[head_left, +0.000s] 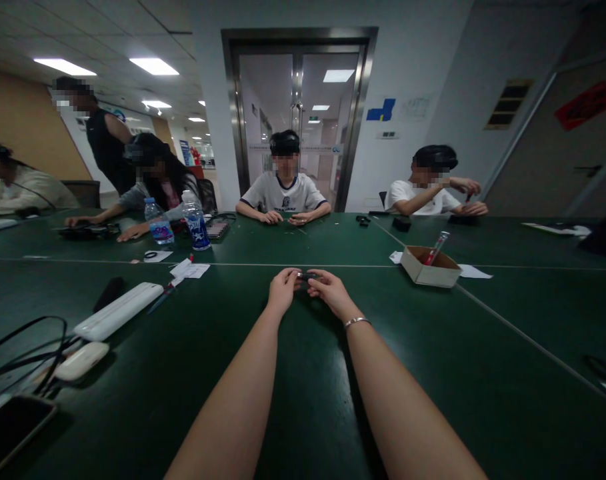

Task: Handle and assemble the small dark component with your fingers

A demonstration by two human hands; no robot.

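Both my arms stretch out over the dark green table (303,400). My left hand (283,289) and my right hand (329,291) meet in front of me, fingers curled and pinching a small dark object (305,275) between them. The object is too small to name. A thin bracelet (357,322) sits on my right wrist.
A small cardboard box (429,267) with a red-capped tube stands to the right. At left lie a white power strip (117,311), cables, a white device (81,361), a phone (10,429) and paper slips. Two water bottles (197,222) stand further back. Several people sit around the table.
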